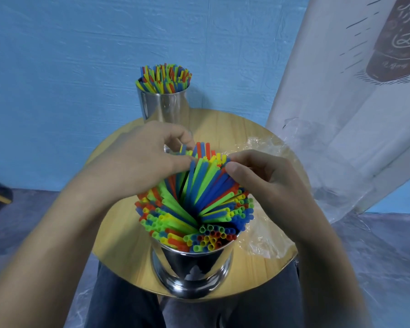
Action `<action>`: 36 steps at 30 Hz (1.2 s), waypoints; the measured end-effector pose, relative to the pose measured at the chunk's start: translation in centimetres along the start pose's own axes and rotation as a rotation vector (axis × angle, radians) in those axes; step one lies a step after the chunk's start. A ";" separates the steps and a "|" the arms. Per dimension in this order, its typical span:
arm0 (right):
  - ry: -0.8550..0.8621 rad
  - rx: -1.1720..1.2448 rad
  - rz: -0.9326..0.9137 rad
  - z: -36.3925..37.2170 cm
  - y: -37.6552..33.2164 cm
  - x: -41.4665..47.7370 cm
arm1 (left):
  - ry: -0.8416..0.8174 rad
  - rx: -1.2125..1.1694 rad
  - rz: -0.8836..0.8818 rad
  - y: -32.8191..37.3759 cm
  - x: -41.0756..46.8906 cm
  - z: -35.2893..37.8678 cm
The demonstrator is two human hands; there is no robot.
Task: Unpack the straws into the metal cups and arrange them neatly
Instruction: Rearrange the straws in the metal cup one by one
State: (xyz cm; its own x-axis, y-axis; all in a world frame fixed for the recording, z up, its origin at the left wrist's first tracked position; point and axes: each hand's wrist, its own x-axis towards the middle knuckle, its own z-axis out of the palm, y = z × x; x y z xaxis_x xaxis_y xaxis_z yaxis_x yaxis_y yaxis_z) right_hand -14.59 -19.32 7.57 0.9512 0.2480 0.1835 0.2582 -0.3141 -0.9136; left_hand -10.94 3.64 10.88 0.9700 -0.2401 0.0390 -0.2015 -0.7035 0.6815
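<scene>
A shiny metal cup (192,266) stands at the near edge of a small round wooden table (121,247), packed with colourful straws (199,204) that fan outward. My left hand (140,159) and my right hand (258,176) meet over the far side of this bundle, fingers and thumbs curled round the straw tips. A second metal cup (163,107) at the table's far edge holds its own upright straws (165,78). My left hand hides that cup's base.
Crumpled clear plastic wrapping (268,147) lies on the table's right side and hangs over the edge. A white printed cloth (341,91) hangs at the right. A blue wall is behind. My knees sit under the table's front edge.
</scene>
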 end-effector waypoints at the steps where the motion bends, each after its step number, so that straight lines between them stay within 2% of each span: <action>1: -0.005 0.009 0.001 0.1 -0.1 0.1 | -0.022 0.020 -0.003 0.2 -0.2 -0.2; 6: 0.003 0.003 0.002 0.5 0.0 0.4 | -0.272 -0.118 0.058 0.7 -0.4 -0.5; 12: 0.003 0.016 -0.032 0.7 0.0 0.7 | -0.176 -0.220 0.090 0.2 0.1 0.1; 22: 0.025 0.060 -0.069 0.8 0.4 0.8 | -0.174 -0.262 0.102 -0.2 0.1 0.1; 31: 0.053 0.135 -0.052 0.9 0.2 0.7 | -0.268 -0.224 0.152 0.4 0.2 -0.1; 36: 0.112 0.131 -0.071 0.5 -0.3 0.2 | -0.414 -0.180 0.129 0.9 -0.1 -0.6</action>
State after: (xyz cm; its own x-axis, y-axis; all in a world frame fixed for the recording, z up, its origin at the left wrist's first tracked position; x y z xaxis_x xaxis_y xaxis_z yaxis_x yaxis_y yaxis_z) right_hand -14.59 -18.71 7.66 0.9463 0.1589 0.2815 0.3077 -0.1752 -0.9352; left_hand -11.10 3.42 11.97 0.7952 -0.5904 -0.1379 -0.2547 -0.5316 0.8078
